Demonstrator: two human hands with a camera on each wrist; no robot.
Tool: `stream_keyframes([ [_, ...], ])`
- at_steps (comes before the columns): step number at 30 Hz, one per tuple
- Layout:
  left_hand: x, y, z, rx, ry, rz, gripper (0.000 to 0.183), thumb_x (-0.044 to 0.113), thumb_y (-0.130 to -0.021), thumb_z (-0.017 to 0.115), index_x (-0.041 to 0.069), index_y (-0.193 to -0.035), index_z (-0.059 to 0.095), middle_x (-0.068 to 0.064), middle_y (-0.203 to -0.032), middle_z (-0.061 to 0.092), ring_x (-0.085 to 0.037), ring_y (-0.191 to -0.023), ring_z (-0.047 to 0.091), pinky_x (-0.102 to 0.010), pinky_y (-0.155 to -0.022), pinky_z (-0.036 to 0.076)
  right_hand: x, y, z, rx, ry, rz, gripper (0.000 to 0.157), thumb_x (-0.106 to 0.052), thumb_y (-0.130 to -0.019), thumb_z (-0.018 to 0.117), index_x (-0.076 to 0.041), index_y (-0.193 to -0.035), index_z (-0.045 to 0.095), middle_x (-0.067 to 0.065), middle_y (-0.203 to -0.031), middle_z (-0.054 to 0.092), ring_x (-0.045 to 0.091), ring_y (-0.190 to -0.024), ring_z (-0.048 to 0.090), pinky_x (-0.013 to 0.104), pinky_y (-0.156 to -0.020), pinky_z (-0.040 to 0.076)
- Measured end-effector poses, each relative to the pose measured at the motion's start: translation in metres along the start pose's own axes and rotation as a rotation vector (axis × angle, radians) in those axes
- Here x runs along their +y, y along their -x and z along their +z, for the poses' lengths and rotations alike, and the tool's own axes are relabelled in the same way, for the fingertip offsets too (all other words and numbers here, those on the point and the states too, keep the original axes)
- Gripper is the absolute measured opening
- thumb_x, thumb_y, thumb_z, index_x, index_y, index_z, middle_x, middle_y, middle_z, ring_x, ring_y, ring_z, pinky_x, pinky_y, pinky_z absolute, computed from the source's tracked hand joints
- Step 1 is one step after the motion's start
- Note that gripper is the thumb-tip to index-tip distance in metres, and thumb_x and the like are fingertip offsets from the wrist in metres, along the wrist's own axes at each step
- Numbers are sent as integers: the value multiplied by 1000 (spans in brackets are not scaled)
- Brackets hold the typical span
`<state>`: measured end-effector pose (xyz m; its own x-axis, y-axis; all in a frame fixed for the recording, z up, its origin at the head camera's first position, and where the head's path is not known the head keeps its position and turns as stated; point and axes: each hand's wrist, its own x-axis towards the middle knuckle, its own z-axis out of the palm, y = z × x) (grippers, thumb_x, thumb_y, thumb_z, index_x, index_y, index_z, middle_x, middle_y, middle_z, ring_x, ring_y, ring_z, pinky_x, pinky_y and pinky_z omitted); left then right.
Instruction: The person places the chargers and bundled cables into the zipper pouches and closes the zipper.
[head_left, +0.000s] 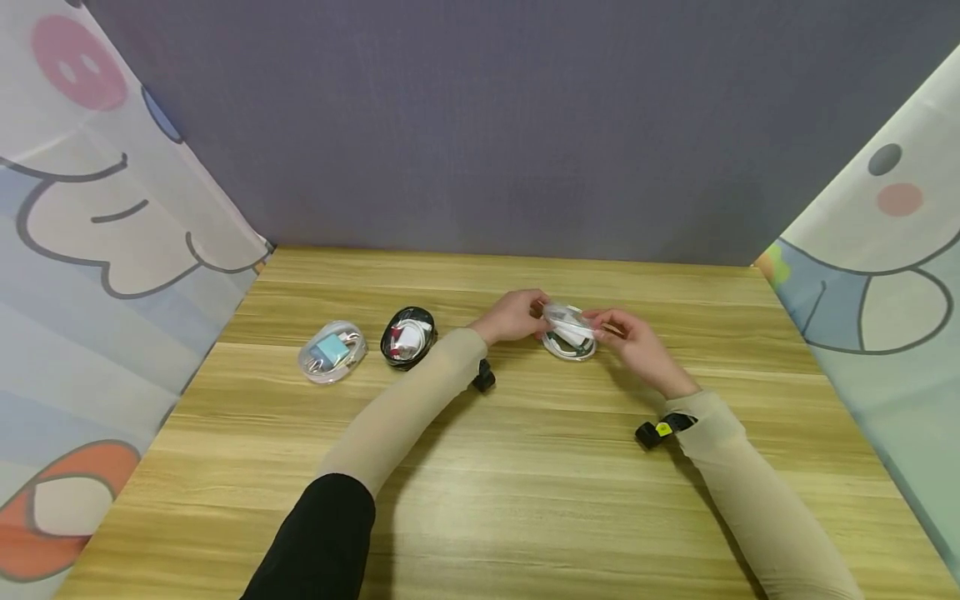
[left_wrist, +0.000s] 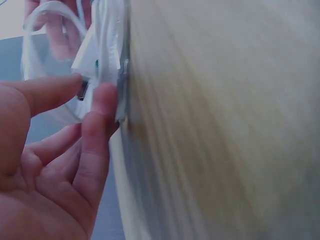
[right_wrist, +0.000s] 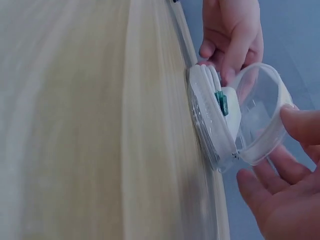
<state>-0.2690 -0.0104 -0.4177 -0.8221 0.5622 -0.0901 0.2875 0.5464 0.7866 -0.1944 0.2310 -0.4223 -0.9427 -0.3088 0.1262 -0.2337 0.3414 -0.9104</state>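
Note:
A clear round case (head_left: 568,354) with white zipper trim lies on the wooden table, its lid (right_wrist: 274,125) raised in the right wrist view. White cable (left_wrist: 102,37) and a white block (right_wrist: 232,112) are inside, beside a green piece (right_wrist: 221,103) at the rim. My left hand (head_left: 513,317) grips the case's left side, thumb and fingers around its edge near a small metal plug (left_wrist: 83,90). On the opposite side, my right hand (head_left: 637,348) pinches the lid's rim between thumb and fingers. The undersides of the fingers are partly hidden.
To the left on the table (head_left: 480,500) sit a black-trimmed clear case (head_left: 409,337) with red and white items and another clear case (head_left: 332,352) with a light-blue block. A grey partition (head_left: 487,133) stands behind; printed cloths hang at both sides.

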Motion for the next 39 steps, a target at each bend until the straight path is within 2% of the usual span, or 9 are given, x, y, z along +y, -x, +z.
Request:
stream_keyframes([
  [5,-5,7,-4,-62,95,18,44,6,-90,71,5,-132,58,-9,-124,62,-15,-90,66,-26,-72,55,0,3,-4,-55,54,-12,8,2,-96,60,2,-103,64,24,-145,47,44,-135,40,55,-111,32],
  [10,-10,15,-7,-96,177,3,41,1,-92,58,7,-132,59,-7,-124,61,-17,-98,62,-27,-73,54,1,5,-5,-118,118,-43,7,3,-93,63,-1,-97,68,25,-145,45,45,-134,40,54,-108,36],
  [14,-8,21,-8,-118,230,-60,33,14,-104,47,6,-135,55,-9,-120,61,-21,-90,66,-29,-73,54,2,7,-3,-168,140,-89,9,4,-89,70,-4,-93,71,25,-145,45,45,-133,41,53,-107,37],
  [17,-5,25,-8,-115,144,-47,37,25,-103,56,6,-134,55,-8,-117,62,-18,-92,65,-28,-75,54,3,7,0,-200,185,-142,11,2,-86,74,-8,-90,73,24,-144,46,45,-131,42,56,-105,38],
  [21,1,31,-8,-111,-11,-1,45,29,-93,71,9,-131,58,-4,-113,63,-15,-97,62,-28,-82,52,3,7,3,-220,247,-188,13,0,-84,76,-12,-89,73,24,-143,48,46,-131,42,61,-104,36],
  [25,5,37,-8,-112,-98,10,45,30,-91,74,11,-129,59,-1,-112,64,-15,-100,60,-30,-87,49,2,8,3,-225,151,-124,21,10,-89,64,-2,-105,68,25,-146,45,47,-133,41,60,-106,35],
  [30,8,41,-8,-107,-235,42,46,33,-90,75,13,-128,60,-1,-115,66,-14,-103,60,-32,-92,47,3,6,4,-189,92,-29,45,17,-90,49,5,-133,55,23,-139,54,41,-126,52,45,-103,44],
  [32,7,43,-8,-106,-276,53,45,34,-89,76,13,-126,61,-1,-116,67,-15,-104,61,-33,-94,47,3,4,5,-175,132,-19,46,15,-91,52,3,-135,55,20,-133,59,37,-121,57,42,-100,47],
  [39,6,53,-9,-118,-336,55,43,36,-87,77,14,-120,63,0,-114,67,-15,-103,61,-36,-95,47,-2,3,15,-140,247,-27,38,12,-88,62,4,-125,62,19,-118,67,35,-109,63,48,-93,51],
])
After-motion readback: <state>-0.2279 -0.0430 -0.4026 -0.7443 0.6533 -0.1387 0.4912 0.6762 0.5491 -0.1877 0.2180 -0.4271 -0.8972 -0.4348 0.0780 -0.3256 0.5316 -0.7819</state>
